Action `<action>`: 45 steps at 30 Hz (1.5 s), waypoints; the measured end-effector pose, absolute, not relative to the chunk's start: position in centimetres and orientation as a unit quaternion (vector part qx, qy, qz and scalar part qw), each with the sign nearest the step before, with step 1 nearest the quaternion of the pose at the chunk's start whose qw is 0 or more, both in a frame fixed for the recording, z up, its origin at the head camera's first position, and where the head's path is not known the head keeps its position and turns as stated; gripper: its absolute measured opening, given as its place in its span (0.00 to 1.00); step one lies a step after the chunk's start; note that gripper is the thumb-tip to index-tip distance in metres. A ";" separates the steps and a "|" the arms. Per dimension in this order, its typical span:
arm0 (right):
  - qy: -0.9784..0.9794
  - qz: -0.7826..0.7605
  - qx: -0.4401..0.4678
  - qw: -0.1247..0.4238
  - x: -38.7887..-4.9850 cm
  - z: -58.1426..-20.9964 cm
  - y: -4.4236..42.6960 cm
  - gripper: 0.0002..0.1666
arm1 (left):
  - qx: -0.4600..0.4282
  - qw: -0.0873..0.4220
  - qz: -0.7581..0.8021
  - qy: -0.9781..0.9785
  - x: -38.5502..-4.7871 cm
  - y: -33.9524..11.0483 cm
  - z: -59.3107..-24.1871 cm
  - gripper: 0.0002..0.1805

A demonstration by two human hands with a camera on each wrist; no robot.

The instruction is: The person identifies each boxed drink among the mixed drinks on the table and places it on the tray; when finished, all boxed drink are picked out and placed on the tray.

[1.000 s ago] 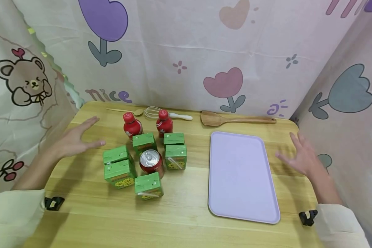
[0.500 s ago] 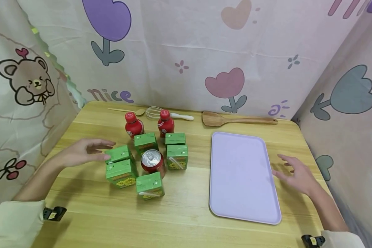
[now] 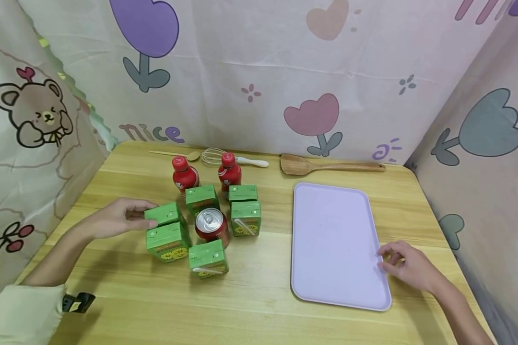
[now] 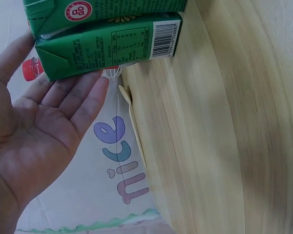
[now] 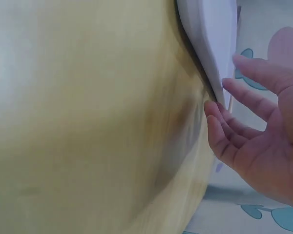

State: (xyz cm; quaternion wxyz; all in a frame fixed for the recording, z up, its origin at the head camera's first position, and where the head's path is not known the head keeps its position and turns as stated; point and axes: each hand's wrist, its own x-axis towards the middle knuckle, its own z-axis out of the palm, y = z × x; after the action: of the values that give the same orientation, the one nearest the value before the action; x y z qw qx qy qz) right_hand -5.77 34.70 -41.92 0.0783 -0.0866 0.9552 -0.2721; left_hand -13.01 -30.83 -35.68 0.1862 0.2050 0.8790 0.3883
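My left hand holds the rear of two green juice cartons at the left; its thumb lies by the seam between them and its fingers reach behind. In the left wrist view this rear carton shows a barcode, and the fingertips are hidden behind it. The front carton stands against it. My right hand is at the right edge of the lilac tray, fingers bent loosely. In the right wrist view its fingertips touch or nearly touch the tray rim, with the thumb above.
A red soda can stands among several other green cartons, such as the front-most one. Behind are two red bottles. A wooden spoon, a whisk and a wooden spatula lie along the curtain.
My left hand has come in from the left, lowering and closing round the rear carton. My right hand has moved down and toward the viewer to the tray's edge. The objects have not moved.
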 end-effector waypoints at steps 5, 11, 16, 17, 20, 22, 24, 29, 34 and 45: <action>0.941 -0.307 -0.094 0.107 -4.9 -42.4 34.3 0.17 | 0.192 0.177 0.385 0.885 -12.9 -30.6 -35.6 0.18; 0.928 -0.326 -0.097 0.150 -4.4 -42.5 33.9 0.22 | 0.190 0.153 0.378 0.893 -13.1 -30.6 -35.4 0.20; 0.930 -0.322 -0.092 0.150 -4.4 -42.6 33.7 0.21 | 0.196 0.134 0.381 0.894 -13.3 -30.8 -35.5 0.20; 0.929 -0.324 -0.093 0.150 -4.4 -42.6 33.6 0.21 | 0.199 0.133 0.380 0.894 -13.3 -30.8 -35.5 0.20; 0.925 -0.334 -0.096 0.154 -4.6 -42.7 33.5 0.21 | 0.207 0.136 0.379 0.892 -13.5 -30.9 -35.5 0.20; 0.923 -0.338 -0.095 0.158 -4.7 -42.7 33.3 0.21 | 0.212 0.139 0.376 0.891 -13.6 -30.9 -35.4 0.20; 0.922 -0.341 -0.093 0.160 -4.9 -42.7 33.1 0.20 | 0.214 0.144 0.370 0.892 -13.7 -30.9 -35.4 0.20; 0.917 -0.351 -0.095 0.164 -5.4 -42.6 32.5 0.20 | 0.211 0.162 0.368 0.891 -14.0 -30.8 -35.5 0.22; 0.917 -0.350 -0.098 0.167 -5.7 -42.6 32.0 0.20 | 0.206 0.157 0.376 0.890 -14.0 -30.6 -35.7 0.22; 0.913 -0.353 -0.096 0.182 -6.4 -42.5 31.0 0.18 | 0.165 0.111 0.371 0.907 -13.5 -30.5 -36.0 0.22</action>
State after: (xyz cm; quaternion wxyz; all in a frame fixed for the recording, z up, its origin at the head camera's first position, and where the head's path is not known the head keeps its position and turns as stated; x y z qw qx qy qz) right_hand -6.44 30.97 -42.54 0.1820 -0.0963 0.9126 -0.3533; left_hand -13.50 -30.49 -36.03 0.1107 0.1649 0.9072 0.3709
